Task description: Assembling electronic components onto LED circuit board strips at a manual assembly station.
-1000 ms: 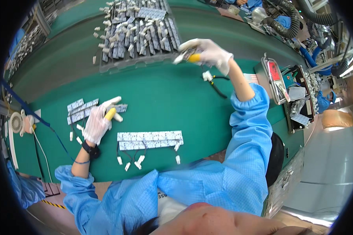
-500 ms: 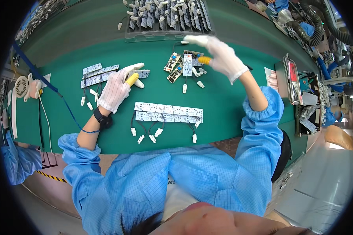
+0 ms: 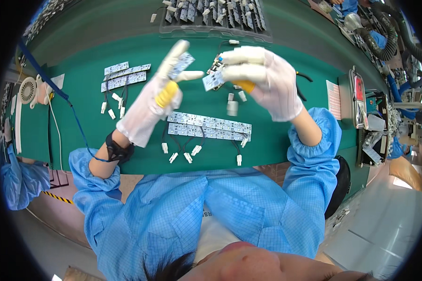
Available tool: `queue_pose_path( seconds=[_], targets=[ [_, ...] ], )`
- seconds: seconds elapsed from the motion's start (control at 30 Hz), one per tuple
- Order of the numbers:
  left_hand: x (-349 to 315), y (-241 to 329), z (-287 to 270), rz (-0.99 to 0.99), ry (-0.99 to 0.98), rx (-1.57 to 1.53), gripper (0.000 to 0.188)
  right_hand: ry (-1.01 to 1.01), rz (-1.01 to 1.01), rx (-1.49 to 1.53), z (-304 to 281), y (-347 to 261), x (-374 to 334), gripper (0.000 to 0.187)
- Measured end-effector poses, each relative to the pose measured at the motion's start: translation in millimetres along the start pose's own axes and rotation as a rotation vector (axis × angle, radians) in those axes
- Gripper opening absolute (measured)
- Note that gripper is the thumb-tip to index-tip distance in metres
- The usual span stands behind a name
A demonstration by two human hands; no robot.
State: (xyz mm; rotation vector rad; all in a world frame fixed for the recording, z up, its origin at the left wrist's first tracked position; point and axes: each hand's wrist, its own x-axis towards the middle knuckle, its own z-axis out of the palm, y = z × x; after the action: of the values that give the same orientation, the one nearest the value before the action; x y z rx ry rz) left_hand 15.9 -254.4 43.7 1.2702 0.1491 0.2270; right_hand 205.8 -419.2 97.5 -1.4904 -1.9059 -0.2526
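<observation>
My left hand point(image 3: 160, 96), in a white glove with a yellow finger cot, holds a small white circuit board point(image 3: 182, 64) at its fingers. Facing it, my gloved right hand point(image 3: 267, 77) pinches another small white circuit board point(image 3: 214, 80) by its end. Partly hidden behind that board and the right fingers is a component-covered board point(image 3: 217, 62). White plug connectors point(image 3: 232, 107) lie or hang just below the right hand, one smeared by motion. Two long LED strip boards point(image 3: 209, 126) with dark leads and white plugs lie on the green mat in front of me.
Several shorter strip boards point(image 3: 125, 78) with leads lie on the left of the mat. A clear tray point(image 3: 215, 33) full of boards stands at the back. A small fan point(image 3: 28, 91), dark-handled pliers point(image 3: 301, 86) and a metal box point(image 3: 349, 100) flank the work area. A blue coiled cord point(image 3: 51, 96) runs to my left wrist.
My left hand has moved up and right with its small board. The right hand has come down and left, picking up the white board that lay on the component boards.
</observation>
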Motion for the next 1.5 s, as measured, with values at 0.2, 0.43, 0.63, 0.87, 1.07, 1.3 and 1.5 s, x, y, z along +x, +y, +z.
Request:
queue_pose_path(
  seconds=[0.2,0.43,0.63,0.87,1.07,1.3,1.5],
  targets=[
    [-9.8,9.7,23.6,0.200,0.146,0.614,0.048,0.053,-0.159,-0.039,12.8,-21.7,-3.5,0.037],
    [-14.7,10.3,27.3,0.612,0.244,1.045,0.042,0.131,-0.070,-0.070,19.5,-30.3,-17.0,0.037],
    [-19.3,9.9,24.9,0.667,0.419,1.130,0.041,0.178,0.279,0.365,9.9,-35.1,-3.2,0.118],
    [-20.9,21.0,28.4,0.769,0.435,1.395,0.043,0.084,0.142,0.017,2.0,-40.9,-0.9,0.105],
    [-16.4,26.4,33.3,0.833,0.422,1.353,0.043,0.090,0.077,0.037,-3.4,-35.2,3.5,0.079],
    [-12.0,31.1,27.9,0.896,0.390,1.263,0.043,0.076,-0.005,0.048,-0.4,-33.3,10.3,0.057],
    [-25.0,23.8,28.4,0.687,0.393,1.260,0.040,0.046,-0.098,-0.276,-3.4,-47.9,22.3,0.047]
  ],
)
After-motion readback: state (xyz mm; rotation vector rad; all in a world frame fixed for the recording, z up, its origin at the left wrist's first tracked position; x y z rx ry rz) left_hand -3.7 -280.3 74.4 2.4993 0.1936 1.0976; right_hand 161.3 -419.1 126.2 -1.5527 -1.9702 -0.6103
